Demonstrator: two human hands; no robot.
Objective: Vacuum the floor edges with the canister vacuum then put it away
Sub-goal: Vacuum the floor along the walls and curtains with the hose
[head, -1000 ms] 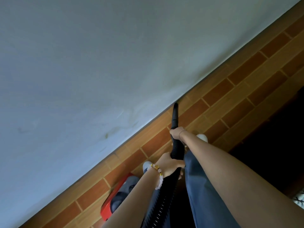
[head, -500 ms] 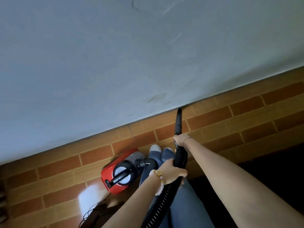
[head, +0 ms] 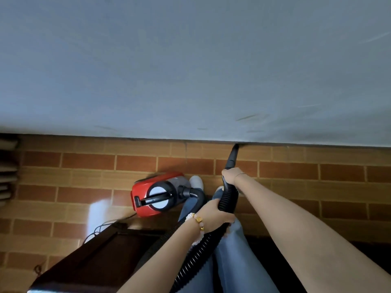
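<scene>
Your right hand [head: 231, 175] grips the crevice nozzle [head: 232, 157], tip at the wall [head: 190, 60]; left hand [head: 213, 216] grips the ribbed hose [head: 227, 196].

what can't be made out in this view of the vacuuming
Head view:
- Nozzle tip: too small and dark to tell whether it touches the floor or the wall.
- Hose: its run back to the vacuum is hidden by the legs and left hand, and cut by the bottom edge.
- Cord: its far end is hidden behind the dark furniture.
- Stacked things at the left edge: blurred and cut off.
</scene>
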